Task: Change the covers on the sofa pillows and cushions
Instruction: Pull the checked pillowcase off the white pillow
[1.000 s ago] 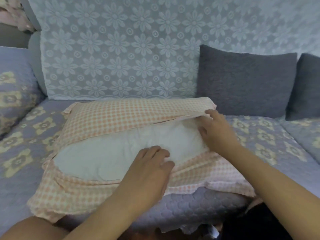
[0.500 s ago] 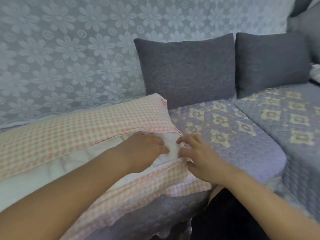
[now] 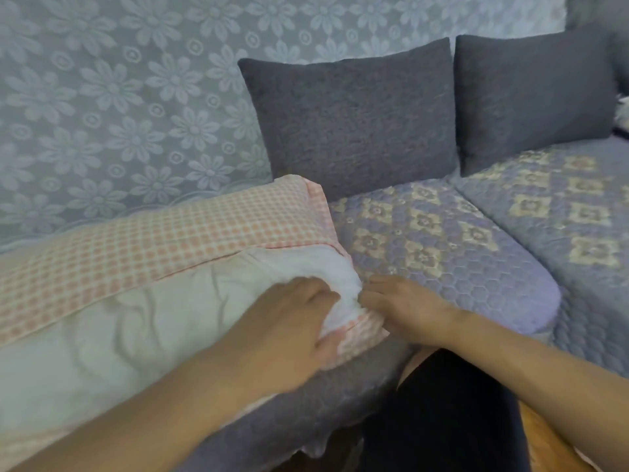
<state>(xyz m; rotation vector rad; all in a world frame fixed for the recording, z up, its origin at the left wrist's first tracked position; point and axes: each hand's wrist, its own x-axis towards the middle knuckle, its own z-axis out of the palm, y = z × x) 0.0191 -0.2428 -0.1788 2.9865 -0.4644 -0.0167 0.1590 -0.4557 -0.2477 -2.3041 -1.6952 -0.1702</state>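
A white pillow (image 3: 143, 321) lies on the sofa seat, partly inside a pink-and-white checked cover (image 3: 163, 240) whose long side gapes open. My left hand (image 3: 289, 321) grips the pillow's white right-hand corner, fingers curled into the bunched stuffing. My right hand (image 3: 405, 308) lies just to the right of that corner, its fingertips pinching the lower checked edge of the cover where it meets the corner. The cover's lower flap is trapped under the pillow and partly hidden by my left arm.
Two dark grey cushions (image 3: 354, 117) (image 3: 534, 97) lean against the sofa back. A white floral lace throw (image 3: 119, 107) drapes the backrest. The quilted lilac seat cover (image 3: 442, 233) with yellow flower patterns stretches to the right. My dark-clothed leg (image 3: 449, 413) is at the seat's front edge.
The view swung right to the pillow's right end. My left hand travelled from the pillow's middle to its right corner and took hold; my right hand dropped from the upper cover edge to the lower.
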